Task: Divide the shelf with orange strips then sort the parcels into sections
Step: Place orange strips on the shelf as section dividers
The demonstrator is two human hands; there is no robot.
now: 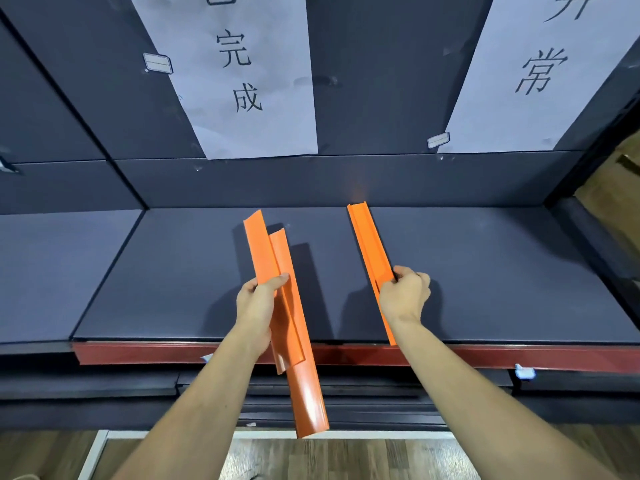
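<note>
Laying a divider. My right hand (pixel 403 294) pinched the near third of one strip (pixel 370 252), thumb on its right edge, fingers curled round it; this grip was closed on the strip. The strip ran front to back across the shelf (pixel 502 271), its far end close to the back panel (pixel 277 181), its near end reaching the red front lip (pixel 519 356). I could not tell whether it lay flat on the deck or hung just above.

My left hand (pixel 258 306) held two spare strips (pixel 277 271) together, thumb over the top, fingers wrapped beneath. They were tilted off the deck and overhung the lip toward the floor (pixel 346 455).

To do this step well, I judged that the strip should be squared to the lip before release, its far end butted against the back panel, and pressed down along its length so it would not skew. It stood between the two paper signs (pixel 242 74) on the wall, which I took to mark the sections; each divider should fall between signs. The spares were best kept clear of the deck until needed. No parcels were in view.
</note>
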